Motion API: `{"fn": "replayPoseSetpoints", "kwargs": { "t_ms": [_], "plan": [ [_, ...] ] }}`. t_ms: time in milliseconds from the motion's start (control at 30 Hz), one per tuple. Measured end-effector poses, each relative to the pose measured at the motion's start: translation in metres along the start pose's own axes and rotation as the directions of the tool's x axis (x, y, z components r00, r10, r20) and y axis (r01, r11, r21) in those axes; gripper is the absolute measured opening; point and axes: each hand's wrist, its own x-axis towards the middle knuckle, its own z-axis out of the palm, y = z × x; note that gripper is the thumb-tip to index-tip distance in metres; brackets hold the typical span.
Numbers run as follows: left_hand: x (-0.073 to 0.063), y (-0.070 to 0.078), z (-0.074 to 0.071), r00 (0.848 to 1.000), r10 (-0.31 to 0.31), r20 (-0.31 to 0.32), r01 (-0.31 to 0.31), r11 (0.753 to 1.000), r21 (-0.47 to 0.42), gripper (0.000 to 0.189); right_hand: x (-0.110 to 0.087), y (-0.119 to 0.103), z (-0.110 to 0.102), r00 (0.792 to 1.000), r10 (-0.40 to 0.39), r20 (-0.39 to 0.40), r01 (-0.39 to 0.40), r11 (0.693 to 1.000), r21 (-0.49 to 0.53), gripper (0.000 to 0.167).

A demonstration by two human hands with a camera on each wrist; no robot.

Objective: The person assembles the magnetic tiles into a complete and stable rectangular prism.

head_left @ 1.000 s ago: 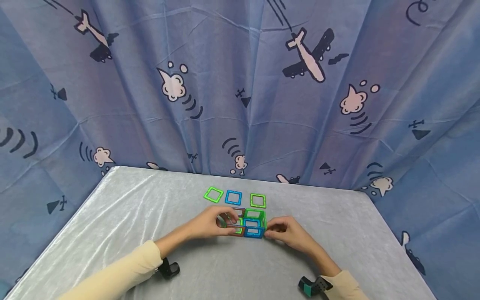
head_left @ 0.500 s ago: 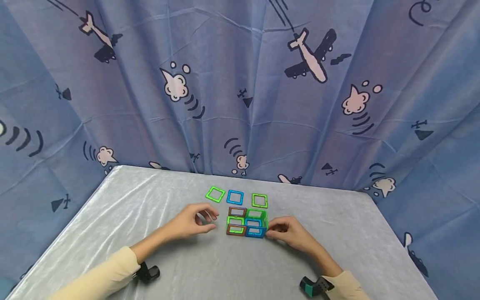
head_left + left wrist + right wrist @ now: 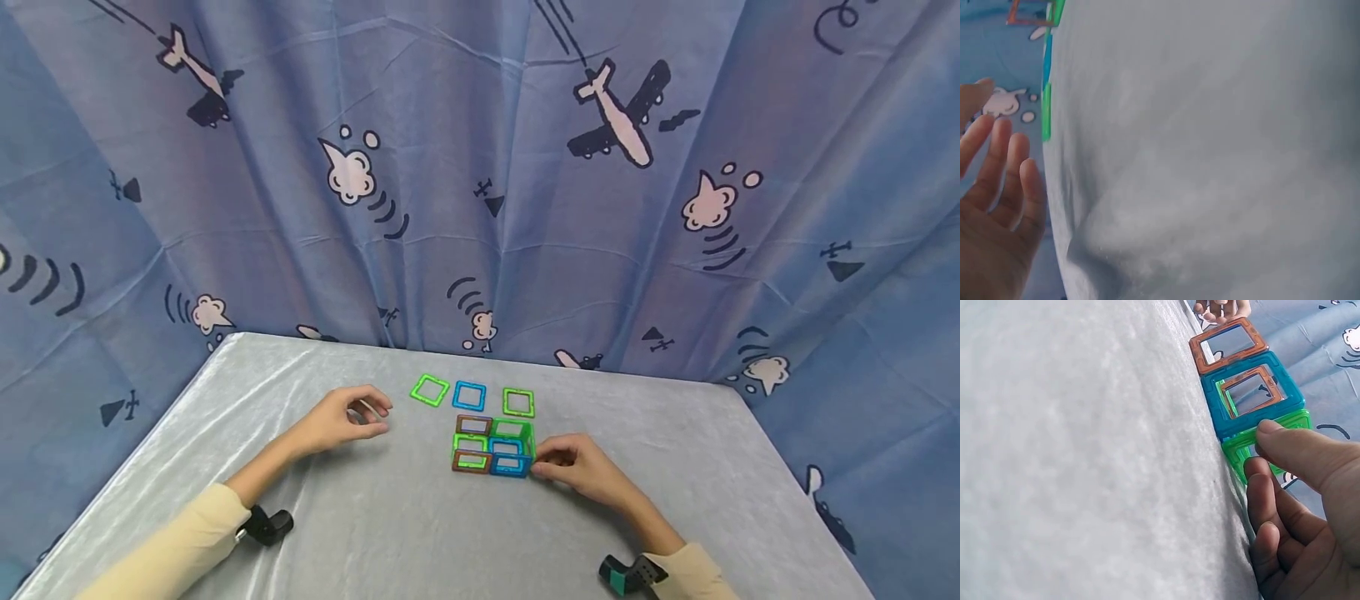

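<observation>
A low box of square magnetic tiles stands mid-table. In the head view its front has a brown tile [image 3: 472, 454] on the left and a blue tile [image 3: 512, 456] on the right. A green tile [image 3: 530, 439] forms the right side wall. My right hand [image 3: 579, 468] touches that corner; in the right wrist view its thumb and index fingertip hold the green tile [image 3: 1300, 419]. Some contact is hidden by the fingers. Left of the box, my left hand [image 3: 339, 421] hovers with nothing in it, fingers loosely bent.
Behind the box lie three loose tiles: a green one [image 3: 417, 385] at the left, a blue one [image 3: 483, 397], and another green one [image 3: 518, 390]. A whitish cloth [image 3: 390, 533] covers the table. A blue curtain [image 3: 420, 208] with printed airplanes hangs behind.
My left hand has let go of the brown tile side of the box and drawn away to the left and back. The right hand stays at the box's right corner.
</observation>
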Motion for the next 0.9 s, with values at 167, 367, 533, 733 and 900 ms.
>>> {"fn": "replayPoseSetpoints", "kwargs": {
  "t_ms": [167,367,533,733,900],
  "plan": [
    [0.007,-0.009,-0.004,1.0,0.012,-0.003,-0.012,1.0,-0.01,0.034,0.0,0.0,0.001,1.0,0.003,0.002,-0.003,1.0,-0.017,0.008],
    [0.019,-0.013,-0.003,1.0,-0.008,-0.006,0.008,1.0,-0.024,0.039,0.001,-0.001,0.0,1.0,0.012,0.009,-0.012,1.0,-0.016,0.01],
    [0.028,-0.016,0.002,1.0,-0.022,0.007,0.022,0.999,-0.028,0.04,0.001,-0.001,0.0,1.0,0.025,0.013,-0.024,0.999,-0.022,0.012],
    [0.035,-0.017,0.007,0.999,-0.038,0.015,0.038,0.999,0.0,0.038,0.002,0.0,-0.001,1.0,0.022,0.007,-0.022,0.999,-0.032,0.01],
    [0.038,-0.016,0.009,1.0,-0.025,0.015,0.025,1.0,0.016,0.037,0.001,0.001,-0.001,0.999,0.036,0.01,-0.035,0.999,-0.031,0.01]
  ]
}}
